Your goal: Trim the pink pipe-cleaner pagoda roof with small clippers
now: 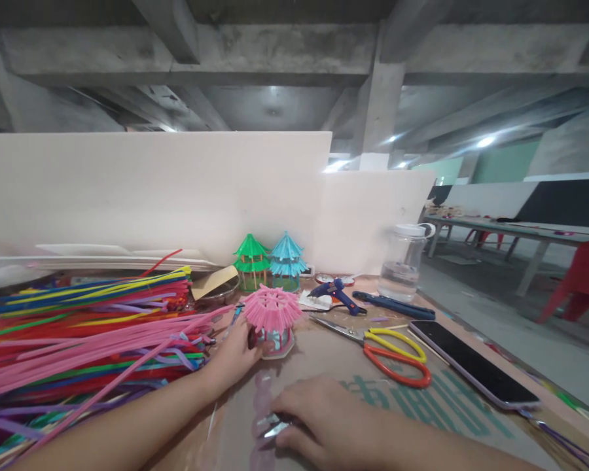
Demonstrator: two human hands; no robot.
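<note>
A small pavilion model (273,309) with a pink pipe-cleaner roof and a pale base stands in the middle of the work table. My left hand (236,353) grips its lower left side, the thumb at the base's front edge. Nearer to me, my right hand (319,418) is closed around a small cutting tool (276,429) with shiny metal tips pointing left; its handles are hidden in the palm. Behind the pink model stand a green pavilion model (252,261) and a light blue one (286,260).
Pipe cleaners (103,340) in many colours pile up on the left. To the right lie a blue glue gun (334,292), scissors (373,340), a dark blue cutter knife (395,305) and a phone (471,363). A water bottle (401,265) stands before a white panel (152,190).
</note>
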